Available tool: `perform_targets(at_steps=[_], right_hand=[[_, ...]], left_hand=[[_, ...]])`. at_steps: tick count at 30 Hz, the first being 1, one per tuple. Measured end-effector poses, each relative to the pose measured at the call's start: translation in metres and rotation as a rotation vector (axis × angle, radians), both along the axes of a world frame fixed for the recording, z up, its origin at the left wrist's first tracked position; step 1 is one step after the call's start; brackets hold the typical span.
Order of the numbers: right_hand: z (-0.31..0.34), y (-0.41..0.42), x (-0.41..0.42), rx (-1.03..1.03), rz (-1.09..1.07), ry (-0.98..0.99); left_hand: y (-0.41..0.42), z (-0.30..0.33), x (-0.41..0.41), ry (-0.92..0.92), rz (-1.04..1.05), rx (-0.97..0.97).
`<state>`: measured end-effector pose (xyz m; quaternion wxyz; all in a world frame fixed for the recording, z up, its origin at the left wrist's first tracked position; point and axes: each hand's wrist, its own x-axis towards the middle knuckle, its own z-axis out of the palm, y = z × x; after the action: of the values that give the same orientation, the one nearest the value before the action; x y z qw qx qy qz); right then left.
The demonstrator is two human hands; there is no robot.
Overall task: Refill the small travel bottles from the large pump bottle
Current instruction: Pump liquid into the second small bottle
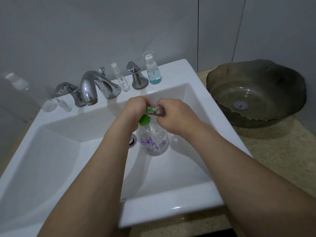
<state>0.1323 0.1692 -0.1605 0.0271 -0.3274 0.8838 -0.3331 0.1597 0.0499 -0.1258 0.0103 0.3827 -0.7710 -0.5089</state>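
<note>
Green plastic marks the pump (144,120) on the large bottle (153,141), which stands upright in the sink (171,69) near the drain (133,141), its clear body carrying purple handwriting. Left hand (136,106) sits curled over the pump head; its fingertips are hidden, so I judge it is pressing or gripping the pump but cannot tell which. Right hand (172,113) pinches a small clear travel bottle (158,111) and holds it lying nearly level, long axis running left to right, its open mouth turned toward the green nozzle (150,109). Mouth and nozzle look touching or just apart; blur hides the exact fit

That line-up is what the coming stroke depends on: the nozzle points right, straight along the small bottle's axis, and both hands meet directly above the big bottle. A slight tilt of the right hand would probably send liquid down into the sink

On the back rim stand two more travel bottles, a slim clear one (123,79) and a blue-filled sprayer (153,69), beside the tap (90,86). Loose clear caps (56,105) lie at the left. A dark basin (213,79) rests on the surface at the right
</note>
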Motion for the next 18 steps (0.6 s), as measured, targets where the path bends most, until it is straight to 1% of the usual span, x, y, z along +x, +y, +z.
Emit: perform_targets(at_steps=[3,7,9,15,16,18], right_hand=[[-0.001,0.000,0.001,0.013,-0.002,-0.020],[0.000,0.001,0.001,0.006,-0.002,-0.032],[0.000,0.000,0.001,-0.020,-0.002,-0.026],[0.001,0.001,0.001,-0.125,-0.002,0.051],[0.001,0.001,0.001,-0.128,-0.002,0.057],[0.000,0.001,0.000,-0.132,-0.002,0.058]], left_hand=[[0.001,0.000,0.000,-0.035,-0.021,-0.026],[0.000,-0.001,0.000,-0.018,-0.020,-0.031],[-0.002,-0.003,-0.001,0.056,0.006,0.011],[-0.005,0.000,-0.011,0.387,0.184,0.183],[-0.005,0.001,-0.010,0.400,0.185,0.195],[-0.005,-0.001,-0.009,0.364,0.149,0.171]])
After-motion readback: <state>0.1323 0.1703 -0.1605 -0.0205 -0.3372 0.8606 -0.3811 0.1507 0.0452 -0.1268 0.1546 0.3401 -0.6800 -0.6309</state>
